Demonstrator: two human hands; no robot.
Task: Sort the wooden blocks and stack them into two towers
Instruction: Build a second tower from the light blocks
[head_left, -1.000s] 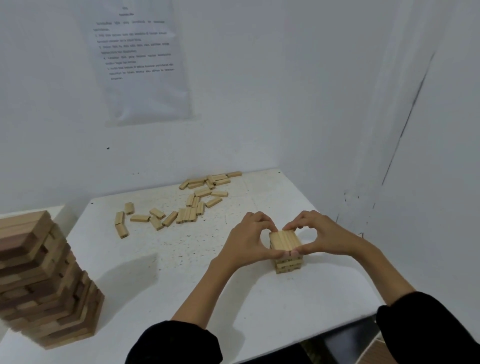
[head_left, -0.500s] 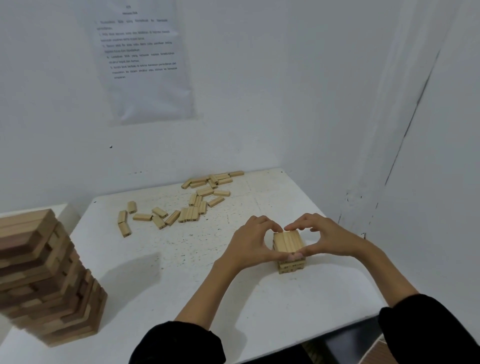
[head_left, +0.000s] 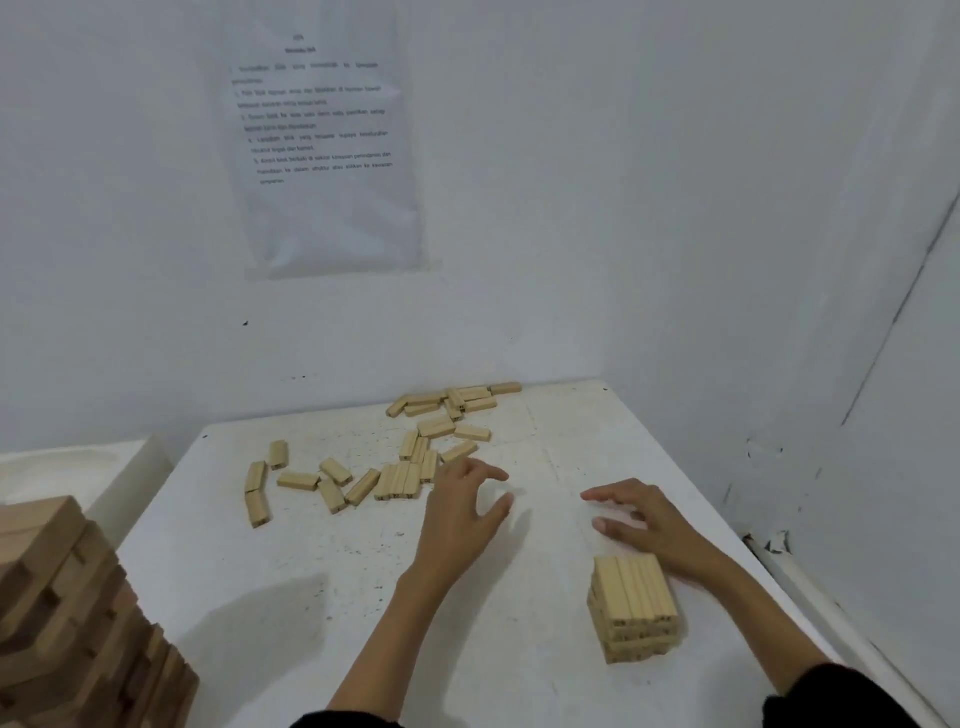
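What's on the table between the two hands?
Nothing: in the head view, only bare speckled white tabletop shows between the left hand and the right hand. The small pale wooden tower stands nearer.

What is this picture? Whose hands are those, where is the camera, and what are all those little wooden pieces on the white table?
There is no machine here, just a person. The camera sits on their head and looks down, so you see their own two arms. The left hand and the right hand are both open above the white table and hold nothing. Near the right arm stands a small tower of pale wooden blocks. Farther back, loose blocks lie scattered, close to the left hand's fingers. At the left edge of the picture stands a bigger tower of darker, larger blocks. A printed sheet hangs on the wall; its words are too blurry to read.
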